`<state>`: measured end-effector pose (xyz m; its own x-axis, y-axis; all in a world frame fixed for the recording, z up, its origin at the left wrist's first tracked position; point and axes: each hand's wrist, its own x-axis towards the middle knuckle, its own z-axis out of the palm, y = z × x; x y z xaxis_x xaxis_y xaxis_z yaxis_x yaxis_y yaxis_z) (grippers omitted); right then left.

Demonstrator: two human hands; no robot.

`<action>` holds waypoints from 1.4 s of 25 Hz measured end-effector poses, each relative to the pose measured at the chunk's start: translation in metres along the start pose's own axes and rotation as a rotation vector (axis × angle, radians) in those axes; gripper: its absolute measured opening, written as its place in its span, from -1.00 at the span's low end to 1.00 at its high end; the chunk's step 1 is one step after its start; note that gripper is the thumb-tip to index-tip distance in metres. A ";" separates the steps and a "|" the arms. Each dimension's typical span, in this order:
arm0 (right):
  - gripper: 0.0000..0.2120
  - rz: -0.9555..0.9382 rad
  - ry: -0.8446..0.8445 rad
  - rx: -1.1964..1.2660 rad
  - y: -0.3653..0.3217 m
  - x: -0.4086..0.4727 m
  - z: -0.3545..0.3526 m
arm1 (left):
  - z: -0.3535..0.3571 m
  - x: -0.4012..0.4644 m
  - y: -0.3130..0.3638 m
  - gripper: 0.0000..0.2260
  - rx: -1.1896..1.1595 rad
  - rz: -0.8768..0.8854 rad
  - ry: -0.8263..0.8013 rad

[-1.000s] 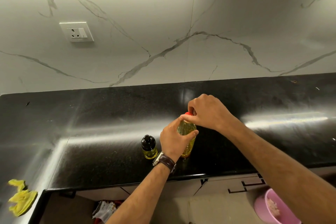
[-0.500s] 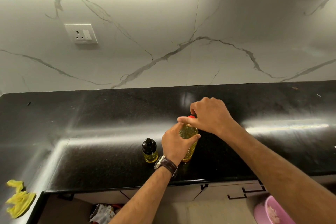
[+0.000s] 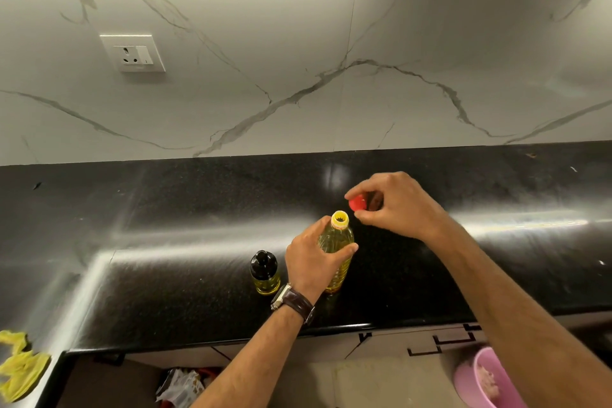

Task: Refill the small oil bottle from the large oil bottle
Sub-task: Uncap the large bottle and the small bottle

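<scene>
Left hand (image 3: 313, 260) wrapped round big bottle (image 3: 337, 243), upright near worktop (image 3: 165, 209) front edge, mouth open. Right hand (image 3: 397, 205) pinching red cap (image 3: 357, 202) above it. Small bottle (image 3: 264, 273) just left, capped.

No readable text, label, brand or number shows on anything in the head view.

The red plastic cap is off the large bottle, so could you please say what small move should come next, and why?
Probably set the red plastic cap down on the black countertop: the right hand pinches it, and the small bottle's black cap is on.
</scene>
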<state>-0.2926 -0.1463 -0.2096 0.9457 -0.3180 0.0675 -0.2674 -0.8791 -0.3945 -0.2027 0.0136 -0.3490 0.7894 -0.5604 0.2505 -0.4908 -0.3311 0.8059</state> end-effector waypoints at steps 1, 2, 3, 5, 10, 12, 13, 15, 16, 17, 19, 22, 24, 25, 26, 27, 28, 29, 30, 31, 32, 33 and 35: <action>-0.69 0.083 0.031 -0.005 0.017 -0.007 0.006 | 0.001 0.000 0.000 -0.37 -0.001 -0.002 0.002; -0.71 0.191 0.042 -0.025 0.037 -0.015 0.016 | 0.001 0.001 -0.001 -0.36 -0.006 -0.005 0.001; -0.75 0.308 0.035 -0.065 0.056 -0.025 0.029 | 0.002 0.001 -0.002 -0.35 -0.014 -0.005 -0.001; -0.79 0.510 -0.012 -0.150 0.094 -0.044 0.061 | 0.004 0.002 -0.004 -0.31 -0.021 -0.010 -0.006; -0.80 0.755 -0.140 -0.146 0.147 -0.085 0.126 | 0.005 0.003 -0.007 -0.30 -0.055 -0.014 -0.007; -0.79 0.789 -0.159 -0.126 0.157 -0.094 0.143 | 0.005 0.004 -0.008 -0.30 -0.076 -0.015 -0.019; -0.79 0.795 -0.163 -0.109 0.161 -0.097 0.149 | 0.006 0.004 -0.009 -0.30 -0.088 -0.014 -0.026; -0.81 0.788 -0.173 -0.078 0.165 -0.102 0.158 | 0.006 0.004 -0.010 -0.28 -0.093 -0.006 -0.031; -0.80 0.784 -0.175 -0.073 0.167 -0.104 0.162 | 0.006 0.005 -0.010 -0.28 -0.081 -0.001 -0.033; -0.79 0.778 -0.169 -0.069 0.168 -0.106 0.164 | 0.007 0.005 -0.010 -0.28 -0.066 0.006 -0.034; -0.77 0.769 -0.149 -0.062 0.172 -0.108 0.168 | 0.005 0.005 -0.008 -0.29 -0.016 0.019 -0.031; -0.55 0.791 -0.102 -0.053 0.174 -0.109 0.171 | 0.001 0.003 -0.004 -0.19 0.037 0.031 -0.064; -0.43 0.810 -0.083 -0.069 0.171 -0.113 0.172 | -0.002 0.000 0.001 -0.02 0.046 -0.012 -0.090; -0.45 0.813 -0.081 -0.081 0.167 -0.116 0.171 | -0.004 -0.003 0.004 0.02 0.033 -0.042 -0.088; -0.50 0.810 -0.082 -0.094 0.159 -0.118 0.169 | -0.009 -0.007 0.006 0.01 0.011 -0.067 -0.069; -0.56 0.810 -0.085 -0.107 0.148 -0.121 0.165 | -0.014 -0.014 0.005 -0.05 -0.020 -0.076 -0.042; -0.60 0.806 -0.091 -0.125 0.133 -0.125 0.161 | -0.018 -0.024 0.001 -0.15 -0.054 -0.070 -0.011; -0.64 0.792 -0.112 -0.150 0.117 -0.128 0.158 | -0.024 -0.038 -0.006 -0.27 -0.086 -0.060 0.022; -0.67 0.762 -0.156 -0.168 0.097 -0.131 0.157 | -0.029 -0.055 -0.016 -0.41 -0.110 -0.061 0.057; -0.69 0.718 -0.216 -0.166 0.074 -0.133 0.158 | -0.035 -0.073 -0.028 -0.52 -0.121 -0.086 0.095; -0.70 0.661 -0.278 -0.140 0.049 -0.134 0.161 | -0.040 -0.090 -0.042 -0.61 -0.120 -0.134 0.130; -0.71 0.593 -0.323 -0.100 0.024 -0.133 0.164 | -0.044 -0.104 -0.057 -0.67 -0.096 -0.190 0.160; -0.72 0.430 -0.328 -0.037 -0.021 -0.123 0.176 | -0.051 -0.119 -0.085 -0.59 -0.006 -0.292 0.182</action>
<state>-0.3711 -0.0257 -0.3705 0.7559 -0.5293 -0.3853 -0.6438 -0.7080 -0.2904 -0.2361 0.1476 -0.4201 0.9492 -0.2983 0.0999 -0.2329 -0.4529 0.8606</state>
